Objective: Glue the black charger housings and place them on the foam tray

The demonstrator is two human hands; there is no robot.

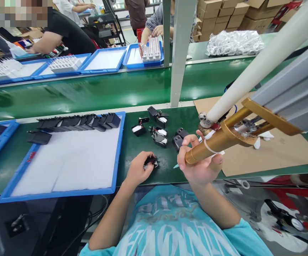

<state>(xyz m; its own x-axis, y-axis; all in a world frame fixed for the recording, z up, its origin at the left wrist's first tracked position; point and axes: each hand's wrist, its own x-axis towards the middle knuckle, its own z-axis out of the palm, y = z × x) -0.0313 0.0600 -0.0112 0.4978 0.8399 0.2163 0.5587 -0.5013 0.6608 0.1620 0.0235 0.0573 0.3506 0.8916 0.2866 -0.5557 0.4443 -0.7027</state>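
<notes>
My left hand (140, 167) is closed on a small black plastic housing (150, 160) at the bench's near edge; white wire or filling shows at its side. My right hand (199, 163) is wrapped round the gold barrel of a dispensing gun (209, 147), which slants in from the upper right. Its thin teal tip (176, 166) points left toward the housing, apart from it. Beyond my hands lie several opened black housings (159, 138) with white material inside and leads sticking out. Two darker black housings (179, 140) lie just left of my right hand.
A blue-rimmed tray (118, 149) with a white lining stands left, a row of black housings (76, 122) along its far side. Brown cardboard (271, 156) lies under the gun. A white post (179, 53) rises behind the bench. Across the green divider, other people handle white parts in trays.
</notes>
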